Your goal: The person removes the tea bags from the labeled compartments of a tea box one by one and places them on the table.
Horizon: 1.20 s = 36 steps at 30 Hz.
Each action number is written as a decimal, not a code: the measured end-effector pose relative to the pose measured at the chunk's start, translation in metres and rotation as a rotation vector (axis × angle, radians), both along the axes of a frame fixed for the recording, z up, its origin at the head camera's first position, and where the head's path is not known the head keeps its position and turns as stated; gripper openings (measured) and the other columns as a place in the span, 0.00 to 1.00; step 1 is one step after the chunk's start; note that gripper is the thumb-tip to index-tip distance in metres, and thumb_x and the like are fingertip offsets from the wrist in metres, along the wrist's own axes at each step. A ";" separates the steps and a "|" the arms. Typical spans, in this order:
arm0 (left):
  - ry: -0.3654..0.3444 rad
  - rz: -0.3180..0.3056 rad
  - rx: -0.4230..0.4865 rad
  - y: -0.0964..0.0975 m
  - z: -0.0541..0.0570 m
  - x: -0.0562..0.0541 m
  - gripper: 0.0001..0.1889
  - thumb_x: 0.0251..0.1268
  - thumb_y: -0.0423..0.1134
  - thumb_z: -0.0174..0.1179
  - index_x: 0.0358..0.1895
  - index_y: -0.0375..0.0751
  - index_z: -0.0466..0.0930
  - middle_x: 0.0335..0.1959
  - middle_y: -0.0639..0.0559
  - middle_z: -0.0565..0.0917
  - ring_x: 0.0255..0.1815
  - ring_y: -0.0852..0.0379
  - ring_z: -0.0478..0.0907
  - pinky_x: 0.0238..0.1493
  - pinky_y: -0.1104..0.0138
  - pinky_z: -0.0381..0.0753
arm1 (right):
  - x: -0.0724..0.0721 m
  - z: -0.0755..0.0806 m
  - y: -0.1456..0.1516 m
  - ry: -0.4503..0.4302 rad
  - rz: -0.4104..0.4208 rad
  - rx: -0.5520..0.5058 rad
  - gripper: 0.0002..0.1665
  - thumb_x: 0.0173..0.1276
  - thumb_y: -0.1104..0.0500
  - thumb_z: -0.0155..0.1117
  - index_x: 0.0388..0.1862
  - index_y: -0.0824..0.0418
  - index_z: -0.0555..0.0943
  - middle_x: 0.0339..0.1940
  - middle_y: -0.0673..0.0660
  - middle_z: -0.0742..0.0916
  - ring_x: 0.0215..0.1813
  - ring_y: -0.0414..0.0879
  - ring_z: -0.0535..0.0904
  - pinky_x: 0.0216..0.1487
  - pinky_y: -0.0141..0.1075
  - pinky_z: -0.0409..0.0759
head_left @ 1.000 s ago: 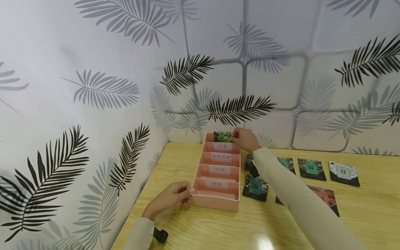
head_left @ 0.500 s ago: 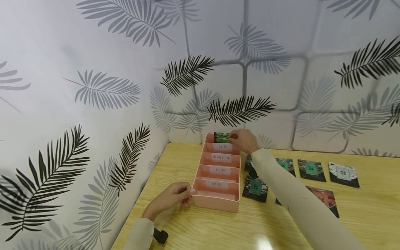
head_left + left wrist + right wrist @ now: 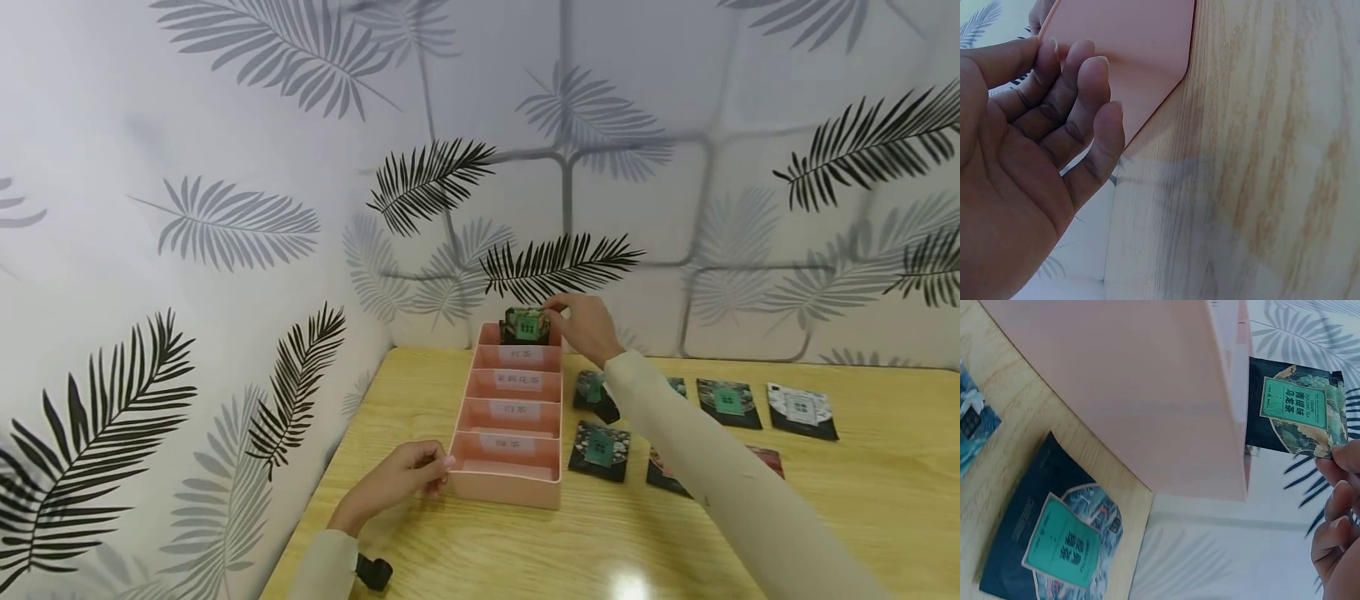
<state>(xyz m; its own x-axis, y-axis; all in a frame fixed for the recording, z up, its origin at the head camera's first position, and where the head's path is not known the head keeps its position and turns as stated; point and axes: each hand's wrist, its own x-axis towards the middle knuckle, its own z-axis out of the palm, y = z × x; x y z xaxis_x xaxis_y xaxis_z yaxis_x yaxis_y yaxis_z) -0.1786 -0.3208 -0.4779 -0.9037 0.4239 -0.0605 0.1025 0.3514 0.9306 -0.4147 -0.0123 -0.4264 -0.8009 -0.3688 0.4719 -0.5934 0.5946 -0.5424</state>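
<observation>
A long pink divided box (image 3: 507,487) stands on the table, with white labels on its dividers. At its back compartment my right hand (image 3: 587,327) pinches the edge of a tea sachet (image 3: 527,327). The right wrist view shows that sachet (image 3: 1297,409) as dark, with a green label reading grape oolong tea; it stands up above the box wall, its lower end overlapped by the rim. My left hand (image 3: 401,479) holds the front left corner of the box, thumb at the rim and fingers curled against the outer wall (image 3: 1129,44), as the left wrist view shows.
Several tea sachets lie right of the box, among them a dark one with a green label (image 3: 600,450), another behind it (image 3: 727,402) and a white and black one (image 3: 801,410). My right sleeve (image 3: 712,467) covers some. A leaf-patterned wall covering (image 3: 630,200) rises behind the table.
My right hand has risen slightly with the sachet, whose green label now faces the head view. My left hand stays at the box corner. The head view has shifted a little.
</observation>
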 end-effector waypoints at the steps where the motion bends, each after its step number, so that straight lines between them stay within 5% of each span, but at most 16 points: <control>1: 0.001 0.000 -0.002 0.000 0.000 0.000 0.17 0.83 0.46 0.53 0.39 0.33 0.77 0.36 0.33 0.82 0.30 0.56 0.77 0.36 0.57 0.85 | 0.000 0.001 0.003 0.000 -0.001 -0.008 0.12 0.79 0.55 0.63 0.51 0.58 0.88 0.43 0.56 0.91 0.17 0.43 0.69 0.28 0.42 0.71; 10: -0.006 -0.005 0.002 0.001 -0.001 0.001 0.18 0.84 0.45 0.51 0.39 0.31 0.77 0.37 0.28 0.81 0.30 0.56 0.77 0.37 0.58 0.84 | 0.004 0.007 0.029 0.023 -0.022 -0.039 0.12 0.79 0.54 0.63 0.52 0.59 0.88 0.44 0.56 0.90 0.17 0.43 0.65 0.27 0.42 0.67; 26: 0.003 -0.002 -0.019 0.004 -0.002 0.003 0.19 0.84 0.46 0.52 0.39 0.30 0.76 0.35 0.33 0.81 0.30 0.54 0.75 0.36 0.59 0.83 | 0.025 0.016 0.067 0.019 -0.021 -0.060 0.10 0.78 0.57 0.64 0.50 0.60 0.87 0.40 0.55 0.90 0.27 0.46 0.75 0.31 0.43 0.72; 36: 0.009 -0.020 -0.021 0.005 0.000 0.000 0.20 0.84 0.46 0.51 0.41 0.28 0.77 0.38 0.27 0.80 0.31 0.53 0.78 0.37 0.57 0.85 | 0.038 0.015 0.085 -0.001 -0.003 -0.046 0.11 0.79 0.57 0.62 0.51 0.61 0.86 0.40 0.55 0.89 0.27 0.45 0.75 0.32 0.43 0.73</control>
